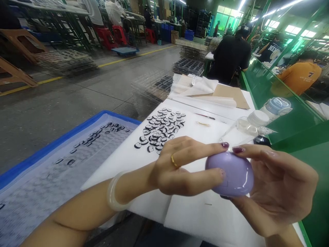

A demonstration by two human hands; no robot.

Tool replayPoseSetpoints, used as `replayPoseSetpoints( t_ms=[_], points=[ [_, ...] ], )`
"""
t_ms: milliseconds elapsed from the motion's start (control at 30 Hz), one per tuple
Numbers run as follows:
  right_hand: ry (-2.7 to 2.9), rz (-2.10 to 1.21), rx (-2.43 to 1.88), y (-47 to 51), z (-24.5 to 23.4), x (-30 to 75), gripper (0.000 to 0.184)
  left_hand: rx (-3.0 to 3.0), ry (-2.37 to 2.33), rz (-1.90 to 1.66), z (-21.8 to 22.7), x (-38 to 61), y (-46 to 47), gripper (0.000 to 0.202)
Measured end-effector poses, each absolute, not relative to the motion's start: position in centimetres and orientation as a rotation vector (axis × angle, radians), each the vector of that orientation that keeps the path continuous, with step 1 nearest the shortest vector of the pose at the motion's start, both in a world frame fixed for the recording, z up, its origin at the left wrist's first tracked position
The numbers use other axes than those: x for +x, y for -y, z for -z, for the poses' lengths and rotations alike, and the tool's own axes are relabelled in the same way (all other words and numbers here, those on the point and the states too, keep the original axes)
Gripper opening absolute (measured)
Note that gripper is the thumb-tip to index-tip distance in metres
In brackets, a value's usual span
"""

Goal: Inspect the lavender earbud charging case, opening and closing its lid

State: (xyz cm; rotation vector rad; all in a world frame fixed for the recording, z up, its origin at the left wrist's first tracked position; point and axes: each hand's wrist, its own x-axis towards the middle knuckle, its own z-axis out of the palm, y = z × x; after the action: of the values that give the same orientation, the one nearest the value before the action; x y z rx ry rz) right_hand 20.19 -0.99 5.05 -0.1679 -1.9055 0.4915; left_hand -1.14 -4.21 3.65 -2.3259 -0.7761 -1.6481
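Two hands: both gripping the purple egg-shaped case (232, 175) above the worktop (205, 219).
Left hand (180, 168): fingers pinching the case's left side.
Right hand (280, 188): cupping its right side.

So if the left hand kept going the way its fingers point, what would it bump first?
The left hand points right; its fingertips already touch the purple case, with the right hand behind it.

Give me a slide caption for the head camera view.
Both hands, left hand and right hand, cradle a purple case above a white foam pad.
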Motion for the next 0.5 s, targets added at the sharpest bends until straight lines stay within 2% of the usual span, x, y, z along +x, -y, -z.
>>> replayPoseSetpoints(
  t_ms=[100, 500],
  points=[
    [1.903, -0.52, -0.184, 1.0, -5.0, 20.2, 0.08, -2.28, 0.654, 1.494, -3.5, -1.2, 4.2, 0.004],
    [1.896, -0.622, -0.208, 1.2, -4.6, 20.5, 0.083, -2.293, 0.812, 1.61, -1.8, -1.1, 4.7, 0.03]
  ],
)
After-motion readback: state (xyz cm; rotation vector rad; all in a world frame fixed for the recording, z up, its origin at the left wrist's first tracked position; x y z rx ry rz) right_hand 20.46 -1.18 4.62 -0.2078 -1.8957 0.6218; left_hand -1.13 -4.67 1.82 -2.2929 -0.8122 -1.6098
